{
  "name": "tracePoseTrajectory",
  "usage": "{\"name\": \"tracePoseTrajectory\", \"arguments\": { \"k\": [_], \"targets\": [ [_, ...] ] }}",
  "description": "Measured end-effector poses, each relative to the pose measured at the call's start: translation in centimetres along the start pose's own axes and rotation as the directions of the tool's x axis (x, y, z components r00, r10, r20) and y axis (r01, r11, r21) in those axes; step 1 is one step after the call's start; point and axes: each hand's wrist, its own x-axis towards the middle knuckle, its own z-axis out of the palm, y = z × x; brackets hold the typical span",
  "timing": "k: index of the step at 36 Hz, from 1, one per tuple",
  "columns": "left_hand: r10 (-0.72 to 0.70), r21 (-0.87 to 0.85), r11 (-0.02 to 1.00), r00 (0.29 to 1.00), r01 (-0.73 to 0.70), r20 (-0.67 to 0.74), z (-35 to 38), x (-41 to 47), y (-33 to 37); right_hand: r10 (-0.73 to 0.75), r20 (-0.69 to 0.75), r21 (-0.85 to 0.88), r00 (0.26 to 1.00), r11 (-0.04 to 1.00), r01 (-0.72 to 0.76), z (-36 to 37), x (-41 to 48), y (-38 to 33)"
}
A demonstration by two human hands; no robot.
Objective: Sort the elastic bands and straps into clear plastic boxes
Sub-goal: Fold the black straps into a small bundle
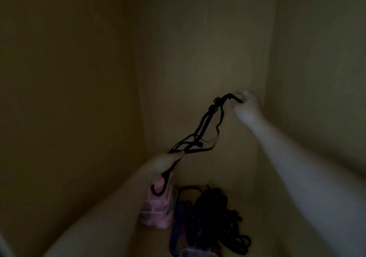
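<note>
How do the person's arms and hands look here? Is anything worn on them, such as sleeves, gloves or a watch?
The left forearm and right forearm are bare; no sleeve shows. The left hand and the right hand wear no gloves, and no watch or bracelet is visible. The picture is dim and blurred, so a thin ring could escape notice.

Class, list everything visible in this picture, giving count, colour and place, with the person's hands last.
held straps: one tangle, black, mid-air, centre
hook: one, black, dangling at the tangle's lower end
pink box: one, pink, low, below the hook
strap pile: one heap, black, right of the pink box
blue strap: one, dark blue, between box and pile
wall: several faces, yellowish, behind everything
left hand: grips the tangle's lower end
right hand: pinches its upper end
</note>
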Motion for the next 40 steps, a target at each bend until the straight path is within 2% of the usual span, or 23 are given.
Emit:
{"name": "tracePoseTrajectory", "arguments": {
  "k": [1, 5, 8, 10, 12, 14, 18, 20, 22, 25, 28, 30, 33, 38, 40],
  "targets": [
    [0.056, 0.024, 0.998, 0.998, -0.057, 0.041, 0.6, -1.6, 1.7, -0.002, 0.016, -0.017, 1.000, 1.000, 0.002, 0.3, -0.3, 0.0],
    [0.115, 0.020, 0.993, 0.976, -0.121, 0.183, 0.7, -2.8, 3.6, 0.010, 0.089, 0.061, 0.996, 0.998, -0.016, 1.1, -1.6, 0.6],
    [0.140, 0.025, 0.989, 0.975, -0.147, 0.172, 0.4, -2.7, 3.7, -0.019, 0.152, 0.065, 0.988, 0.998, 0.009, 1.2, -3.1, 1.1],
    [0.143, -0.049, 0.989, 0.977, -0.137, 0.159, 0.7, -3.4, 4.3, -0.073, 0.193, 0.050, 0.979, 0.997, 0.064, 1.5, -4.3, 1.0],
    [0.164, -0.081, 0.984, 0.981, -0.157, 0.101, 0.9, -2.9, 4.2, -0.122, 0.257, -0.023, 0.959, 0.991, 0.133, 1.8, -5.1, 0.9],
    [0.198, -0.016, 0.980, 0.978, -0.197, 0.064, 1.1, -3.1, 4.5, -0.122, 0.328, -0.072, 0.937, 0.985, 0.154, 2.1, -5.7, 1.0],
    [0.116, 0.008, 0.993, 0.988, -0.117, 0.107, 1.0, -2.9, 5.4, -0.094, 0.364, -0.047, 0.927, 0.992, 0.119, 2.5, -6.4, 1.4],
    [0.092, 0.112, 0.988, 0.989, -0.105, 0.115, 0.3, -2.5, 5.5, -0.054, 0.359, 0.035, 0.932, 0.998, 0.045, 2.6, -6.4, 1.8],
    [0.133, 0.159, 0.973, 0.973, -0.164, 0.191, -0.4, -2.7, 5.3, -0.025, 0.387, 0.072, 0.922, 0.997, -0.003, 2.8, -6.4, 2.0],
    [0.180, 0.137, 0.965, 0.946, -0.223, 0.268, -1.1, -3.3, 5.1, -0.019, 0.456, -0.006, 0.890, 1.000, 0.024, 2.9, -6.6, 2.3],
    [0.236, 0.081, 0.961, 0.933, -0.266, 0.271, -0.7, -3.1, 5.8, -0.007, 0.598, 0.036, 0.801, 0.999, -0.018, 3.1, -7.4, 1.9],
    [0.259, 0.139, 0.945, 0.939, -0.295, 0.227, -0.6, -2.9, 6.0, 0.017, 0.652, -0.019, 0.758, 1.000, -0.006, 3.1, -7.7, 1.8],
    [0.290, 0.323, 0.888, 0.944, -0.328, 0.160, -0.6, -2.7, 6.0, 0.098, 0.717, -0.112, 0.690, 0.993, -0.025, 2.8, -7.7, 1.9],
    [0.344, 0.423, 0.829, 0.930, -0.366, 0.132, -1.0, -2.6, 5.9, 0.201, 0.719, -0.087, 0.665, 0.976, -0.202, 2.3, -7.9, 3.0],
    [0.353, 0.426, 0.817, 0.921, -0.388, 0.164, -1.1, -2.6, 6.2, 0.260, 0.717, -0.155, 0.647, 0.964, -0.216, 2.4, -8.2, 3.2]
  ]
}}
